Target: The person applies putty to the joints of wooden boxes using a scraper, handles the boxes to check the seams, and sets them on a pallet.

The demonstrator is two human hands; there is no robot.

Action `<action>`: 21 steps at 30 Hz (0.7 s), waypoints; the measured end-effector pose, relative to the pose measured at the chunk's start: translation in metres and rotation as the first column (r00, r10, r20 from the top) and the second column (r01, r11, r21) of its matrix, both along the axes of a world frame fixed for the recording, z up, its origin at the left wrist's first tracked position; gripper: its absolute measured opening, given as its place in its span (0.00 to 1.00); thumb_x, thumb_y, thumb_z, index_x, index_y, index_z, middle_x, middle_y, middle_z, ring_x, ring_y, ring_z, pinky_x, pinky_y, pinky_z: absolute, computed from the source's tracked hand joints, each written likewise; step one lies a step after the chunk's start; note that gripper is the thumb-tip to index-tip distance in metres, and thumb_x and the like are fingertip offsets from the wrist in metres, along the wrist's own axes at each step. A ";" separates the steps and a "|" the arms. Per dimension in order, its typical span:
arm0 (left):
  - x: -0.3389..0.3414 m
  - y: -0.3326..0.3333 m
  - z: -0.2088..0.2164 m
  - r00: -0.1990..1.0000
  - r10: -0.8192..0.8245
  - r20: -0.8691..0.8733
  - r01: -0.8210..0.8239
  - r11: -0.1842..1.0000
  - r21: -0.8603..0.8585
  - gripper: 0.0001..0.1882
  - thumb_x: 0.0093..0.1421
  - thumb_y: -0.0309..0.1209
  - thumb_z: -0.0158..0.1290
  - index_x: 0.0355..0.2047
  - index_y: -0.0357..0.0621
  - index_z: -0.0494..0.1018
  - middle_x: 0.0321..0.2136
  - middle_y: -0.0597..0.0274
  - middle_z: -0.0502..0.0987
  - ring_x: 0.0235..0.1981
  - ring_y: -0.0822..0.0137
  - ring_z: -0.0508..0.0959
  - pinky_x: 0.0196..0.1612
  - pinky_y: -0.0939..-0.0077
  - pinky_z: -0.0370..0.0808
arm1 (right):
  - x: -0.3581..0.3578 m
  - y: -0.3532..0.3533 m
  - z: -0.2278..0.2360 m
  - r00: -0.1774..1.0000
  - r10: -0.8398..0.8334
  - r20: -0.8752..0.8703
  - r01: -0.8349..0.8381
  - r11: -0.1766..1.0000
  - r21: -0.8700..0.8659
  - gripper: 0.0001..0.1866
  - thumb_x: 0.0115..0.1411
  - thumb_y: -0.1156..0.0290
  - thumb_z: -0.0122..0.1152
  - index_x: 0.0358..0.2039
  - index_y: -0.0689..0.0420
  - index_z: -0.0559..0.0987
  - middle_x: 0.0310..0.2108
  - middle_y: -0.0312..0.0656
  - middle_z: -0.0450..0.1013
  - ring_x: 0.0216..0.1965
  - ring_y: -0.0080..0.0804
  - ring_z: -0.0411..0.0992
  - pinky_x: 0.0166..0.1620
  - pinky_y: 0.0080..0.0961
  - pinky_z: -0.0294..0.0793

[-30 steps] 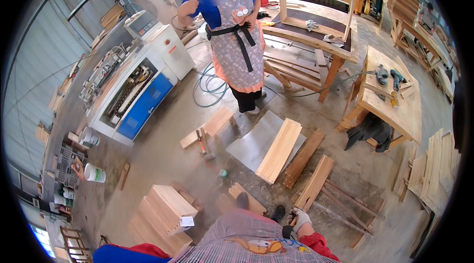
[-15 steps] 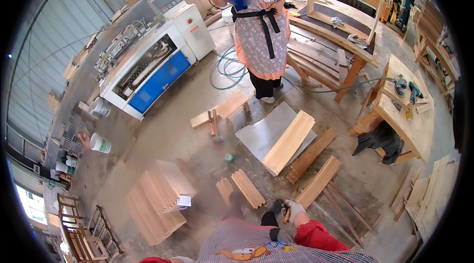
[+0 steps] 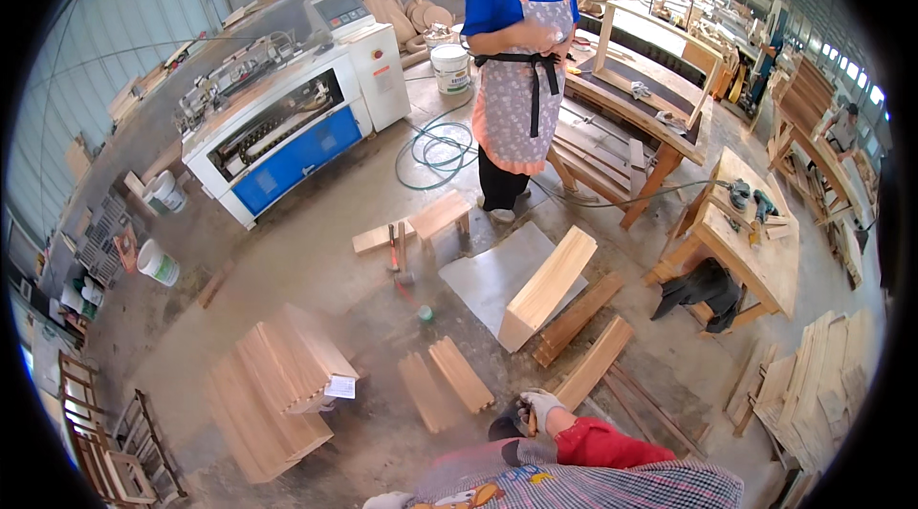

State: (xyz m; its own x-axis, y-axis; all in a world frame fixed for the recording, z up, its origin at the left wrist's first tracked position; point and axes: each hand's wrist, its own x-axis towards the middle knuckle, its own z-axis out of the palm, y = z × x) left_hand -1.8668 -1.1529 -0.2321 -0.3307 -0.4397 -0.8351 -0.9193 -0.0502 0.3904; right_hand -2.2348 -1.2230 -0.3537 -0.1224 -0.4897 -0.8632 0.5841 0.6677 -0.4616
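My right hand (image 3: 544, 406), in a pale glove below a red sleeve, is low in the middle of the view. Its fingers are closed around what looks like a short brown wooden handle (image 3: 532, 421); the rest of that thing is hidden. Just ahead of this hand lies a long light wooden board (image 3: 595, 362). My left hand (image 3: 387, 501), also in a pale glove, barely shows at the lower edge, its fingers out of sight. Two narrow grooved wood pieces (image 3: 461, 374) (image 3: 424, 392) lie on the floor ahead.
Stacked boards (image 3: 273, 394) stand at left. A wooden box-like piece (image 3: 547, 289) rests on a grey sheet (image 3: 483, 272). A hammer (image 3: 393, 251) leans by a low wooden piece (image 3: 440, 215). A co-worker (image 3: 516, 117) stands ahead, between a white-blue machine (image 3: 296, 151) and workbenches (image 3: 741, 241).
My view has tilted up, showing more of the hall. The co-worker's raised hand has come down to the waist. My right hand stays low, closed around the handle; a left glove now shows below.
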 end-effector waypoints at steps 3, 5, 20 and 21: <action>0.022 0.032 -0.003 1.000 0.020 -0.019 -0.020 0.999 0.038 0.19 0.54 0.45 0.47 0.41 0.50 0.76 0.41 0.50 0.76 0.45 0.51 0.75 0.46 0.62 0.71 | 0.045 0.015 -0.007 0.996 0.087 0.010 -0.086 0.993 -0.076 0.09 0.56 0.72 0.56 0.38 0.56 0.72 0.24 0.39 0.71 0.18 0.28 0.68 0.21 0.26 0.70; 0.049 0.060 -0.023 0.999 0.028 -0.030 -0.026 0.998 0.062 0.19 0.54 0.45 0.47 0.41 0.50 0.76 0.41 0.50 0.76 0.45 0.52 0.75 0.47 0.62 0.71 | 0.081 0.021 0.010 0.978 0.205 0.032 -0.203 0.978 -0.058 0.11 0.54 0.71 0.58 0.39 0.55 0.75 0.27 0.37 0.73 0.19 0.28 0.68 0.23 0.28 0.71; 0.106 0.087 -0.070 0.998 -0.053 -0.021 0.055 0.996 0.073 0.19 0.56 0.43 0.47 0.45 0.49 0.74 0.44 0.50 0.75 0.48 0.54 0.73 0.49 0.65 0.70 | 0.173 0.029 0.029 0.878 0.478 0.040 -0.470 0.874 -0.122 0.10 0.58 0.70 0.56 0.41 0.54 0.72 0.24 0.37 0.70 0.17 0.25 0.66 0.17 0.22 0.63; 0.106 0.084 -0.071 0.999 -0.050 -0.011 0.051 0.996 0.076 0.19 0.56 0.42 0.47 0.45 0.49 0.73 0.44 0.50 0.75 0.48 0.54 0.73 0.49 0.65 0.70 | 0.173 0.025 0.042 0.861 0.508 -0.036 -0.509 0.855 -0.097 0.10 0.58 0.70 0.56 0.41 0.54 0.72 0.24 0.37 0.70 0.18 0.25 0.66 0.17 0.22 0.63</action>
State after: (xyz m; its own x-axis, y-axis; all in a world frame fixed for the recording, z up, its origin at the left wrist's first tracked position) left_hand -1.7612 -1.0693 -0.3034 -0.3588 -0.3575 -0.8622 -0.9177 -0.0336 0.3958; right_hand -2.0615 -1.1976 -0.3116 0.1598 -0.5687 -0.8069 0.1714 0.8209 -0.5447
